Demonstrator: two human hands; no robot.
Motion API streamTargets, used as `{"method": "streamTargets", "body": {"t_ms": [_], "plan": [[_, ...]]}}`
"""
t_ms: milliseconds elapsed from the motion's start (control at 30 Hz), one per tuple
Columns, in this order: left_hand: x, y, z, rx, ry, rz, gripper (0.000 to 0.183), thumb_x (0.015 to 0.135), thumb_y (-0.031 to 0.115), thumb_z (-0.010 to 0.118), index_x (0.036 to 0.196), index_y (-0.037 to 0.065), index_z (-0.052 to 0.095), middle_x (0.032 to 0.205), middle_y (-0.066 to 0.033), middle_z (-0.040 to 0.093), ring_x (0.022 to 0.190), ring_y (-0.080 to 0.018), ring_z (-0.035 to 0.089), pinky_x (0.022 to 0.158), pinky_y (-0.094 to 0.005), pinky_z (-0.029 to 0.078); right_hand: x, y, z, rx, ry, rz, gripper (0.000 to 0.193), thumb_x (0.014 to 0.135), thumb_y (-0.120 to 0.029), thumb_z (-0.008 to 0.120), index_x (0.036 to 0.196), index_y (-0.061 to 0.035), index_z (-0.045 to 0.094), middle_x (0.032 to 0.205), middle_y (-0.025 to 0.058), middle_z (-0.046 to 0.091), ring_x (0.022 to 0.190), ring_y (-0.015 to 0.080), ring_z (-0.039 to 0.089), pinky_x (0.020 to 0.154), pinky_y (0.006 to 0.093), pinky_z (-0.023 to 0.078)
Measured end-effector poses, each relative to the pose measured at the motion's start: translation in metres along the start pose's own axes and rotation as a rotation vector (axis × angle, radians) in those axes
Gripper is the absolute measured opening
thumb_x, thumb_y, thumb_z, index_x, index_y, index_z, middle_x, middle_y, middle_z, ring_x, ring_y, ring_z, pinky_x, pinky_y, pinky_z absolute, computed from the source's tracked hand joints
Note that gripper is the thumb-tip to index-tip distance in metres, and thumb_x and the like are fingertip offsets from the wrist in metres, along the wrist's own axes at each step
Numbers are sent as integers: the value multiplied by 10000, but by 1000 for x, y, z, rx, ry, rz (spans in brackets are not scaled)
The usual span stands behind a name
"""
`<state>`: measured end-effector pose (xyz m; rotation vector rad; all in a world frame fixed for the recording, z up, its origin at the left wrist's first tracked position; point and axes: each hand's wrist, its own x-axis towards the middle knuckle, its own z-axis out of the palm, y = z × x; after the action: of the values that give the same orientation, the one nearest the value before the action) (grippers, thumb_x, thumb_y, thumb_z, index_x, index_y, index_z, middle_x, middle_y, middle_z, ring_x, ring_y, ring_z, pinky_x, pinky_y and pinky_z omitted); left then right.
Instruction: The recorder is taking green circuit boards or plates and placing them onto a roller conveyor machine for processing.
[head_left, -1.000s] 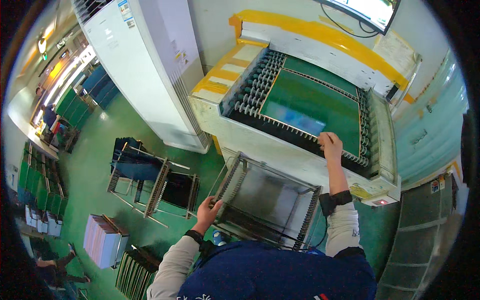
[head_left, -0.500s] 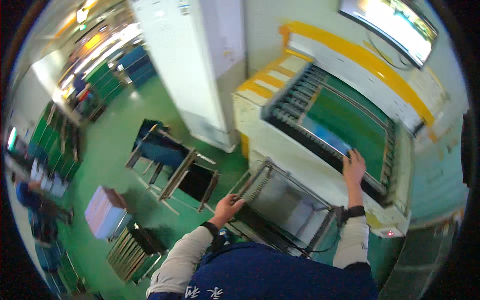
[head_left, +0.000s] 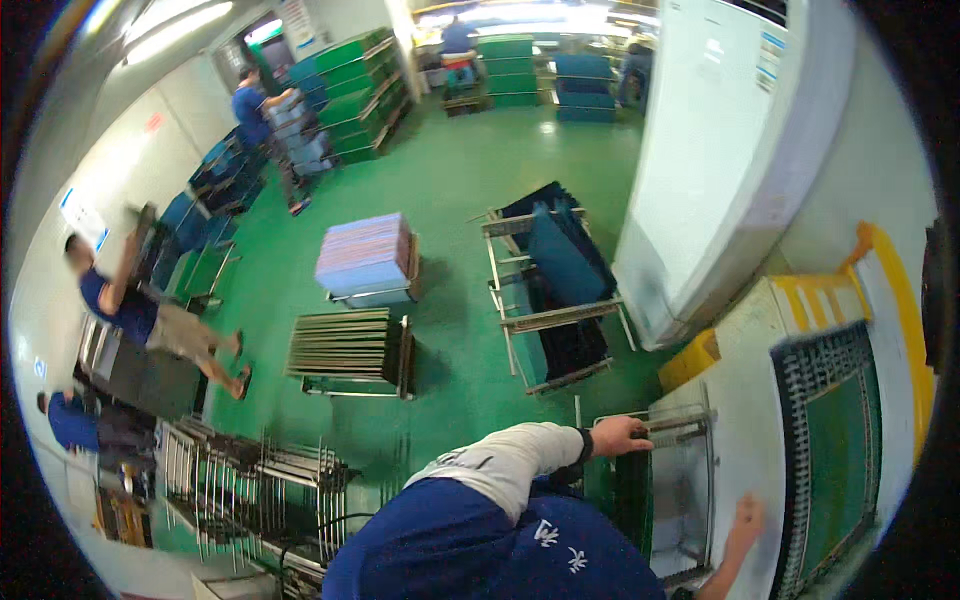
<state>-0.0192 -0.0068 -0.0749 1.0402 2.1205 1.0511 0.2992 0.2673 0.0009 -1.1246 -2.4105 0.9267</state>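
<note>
Head view: I find it swung left. The right hand now hangs clear of the green panel on the rollers (handling paused, I judge); blurred, its grip I cannot tell. The left hand stays curled around the rack rail.

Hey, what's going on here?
Someone's left hand is on the top edge of a metal rack. Their right hand, blurred, is in front of a white machine and seems to hold nothing. A green panel lies in the machine. Dark sheets stand in another rack on the floor.
</note>
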Motion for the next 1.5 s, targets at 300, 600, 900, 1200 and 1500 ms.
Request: {"method": "streamTargets", "body": {"t_ms": [300, 600, 900, 1200, 1500], "plan": [[-7, -2, -5, -3, -13, 32, 550, 900, 520, 649, 1208, 65, 641, 1100, -208, 684, 1039, -395, 643, 889, -459, 506, -98, 23, 130, 156, -453, 116, 368, 989, -291, 599, 1102, 49, 686, 1035, 159, 710, 986, 218, 640, 876, 341, 487], [-1, -13, 12, -84, -20, 34, 534, 872, 521, 680, 1131, 53, 670, 1063, -189, 698, 1017, -385, 654, 866, -452, 511, -106, 112, 163, 200, -281, 171, 415, 980, -321, 606, 1043, 84, 671, 947, 168, 708, 863, 277, 649, 783, 405, 478], [-7, -12, 5, -145, 45, 61, 567, 863, 527, 677, 1150, 38, 662, 1071, -171, 705, 997, -366, 666, 851, -452, 516, -111, -91, 112, -179, -400, 383, 539, 1027, -453, 494, 1383, -58, 582, 1422, 169, 557, 1339, 341, 487, 1105, 431, 401], [-9, -2, -10, -59, -40, -38, 587, 863, 553, 663, 1131, 30, 663, 1078, -181, 702, 1017, -372, 661, 850, -457, 517, -99, -31, 129, -355, -456, 338, 572, 1027, -483, 468, 1420, -75, 546, 1444, 181, 533, 1335, 370, 481, 1105, 460, 387], [-10, -1, -7, -31, -28, -51, 574, 864, 531, 669, 1142, 28, 665, 1055, -195, 698, 1011, -379, 660, 858, -458, 519, -102, -42, 130, -454, -397, 481, 564, 1031, -447, 472, 1445, -66, 512, 1432, 188, 543, 1321, 387, 489, 1071, 485, 413]]}}
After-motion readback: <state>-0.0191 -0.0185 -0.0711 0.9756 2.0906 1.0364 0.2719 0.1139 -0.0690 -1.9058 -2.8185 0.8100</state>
